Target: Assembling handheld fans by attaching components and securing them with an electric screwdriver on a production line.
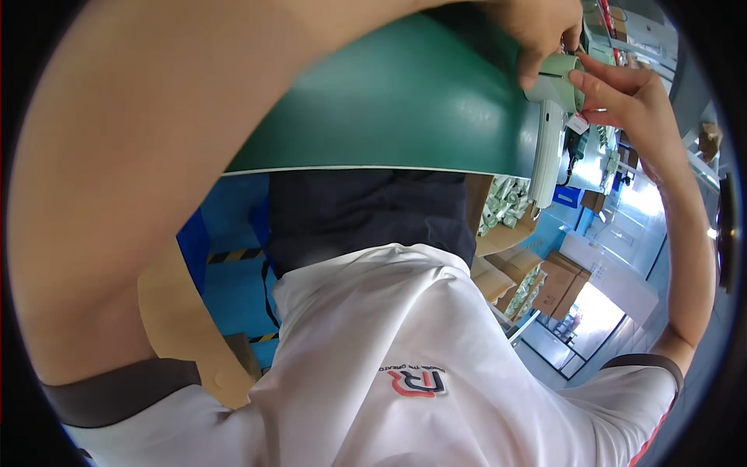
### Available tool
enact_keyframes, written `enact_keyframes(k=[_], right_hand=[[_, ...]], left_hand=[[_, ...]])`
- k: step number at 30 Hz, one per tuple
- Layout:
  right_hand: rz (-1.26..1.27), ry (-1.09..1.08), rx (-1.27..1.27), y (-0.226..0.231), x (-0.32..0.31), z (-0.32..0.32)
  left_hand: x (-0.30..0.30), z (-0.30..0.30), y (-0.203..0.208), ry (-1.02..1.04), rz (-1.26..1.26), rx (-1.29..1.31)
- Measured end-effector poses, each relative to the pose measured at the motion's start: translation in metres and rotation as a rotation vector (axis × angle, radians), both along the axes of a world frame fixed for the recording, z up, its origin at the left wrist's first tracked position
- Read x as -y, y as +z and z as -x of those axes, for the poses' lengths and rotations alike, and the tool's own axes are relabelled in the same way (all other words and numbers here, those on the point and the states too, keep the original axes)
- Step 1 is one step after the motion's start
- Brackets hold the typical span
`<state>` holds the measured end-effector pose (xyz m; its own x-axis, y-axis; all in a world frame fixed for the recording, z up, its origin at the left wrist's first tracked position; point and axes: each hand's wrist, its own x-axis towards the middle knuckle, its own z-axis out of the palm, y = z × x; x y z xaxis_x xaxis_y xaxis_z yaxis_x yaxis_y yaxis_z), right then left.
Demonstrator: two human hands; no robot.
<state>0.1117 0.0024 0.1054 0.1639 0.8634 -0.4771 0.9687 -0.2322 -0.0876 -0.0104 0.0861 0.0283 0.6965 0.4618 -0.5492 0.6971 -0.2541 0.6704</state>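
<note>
A pale green, hollow, rounded plastic housing [556, 71] with a dark slot in its side is held between my two hands at the upper right, beyond the table's right end. My left hand [545, 29] reaches across from the left, its fingers bent down onto the housing's far and left side. From the right, my right hand [626, 89] pinches the rim with thumb and fingers. Part of the left fingers' grip is hidden at the top. Just below the housing is a small white tag [577, 123].
A green tabletop [389, 101] spreads before me, with a long white slatted piece [548, 148] along its right end. Cardboard boxes [564, 280] and a box of pale green parts [506, 204] stand to the right below. A blue bin [566, 195] sits nearby.
</note>
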Motion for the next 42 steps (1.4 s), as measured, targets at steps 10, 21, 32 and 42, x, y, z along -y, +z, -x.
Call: enact_keyframes(k=[10, 21, 32, 42], right_hand=[[-0.058, 0.065, -0.038, -0.002, 0.007, 0.004], [-0.077, 0.183, 0.101, -0.006, 0.012, -0.009], [-0.404, 0.227, 0.0, -0.042, 0.051, -0.007], [-0.558, -0.038, -0.599, -0.038, 0.071, -0.034]], left_hand=[[0.013, 0.033, -0.058, -0.212, -0.654, 0.735], [0.015, 0.017, -0.068, -0.125, -0.574, 0.772], [0.026, 0.023, -0.065, -0.113, -0.653, 0.712], [0.034, 0.029, -0.064, 0.087, -0.51, 1.179]])
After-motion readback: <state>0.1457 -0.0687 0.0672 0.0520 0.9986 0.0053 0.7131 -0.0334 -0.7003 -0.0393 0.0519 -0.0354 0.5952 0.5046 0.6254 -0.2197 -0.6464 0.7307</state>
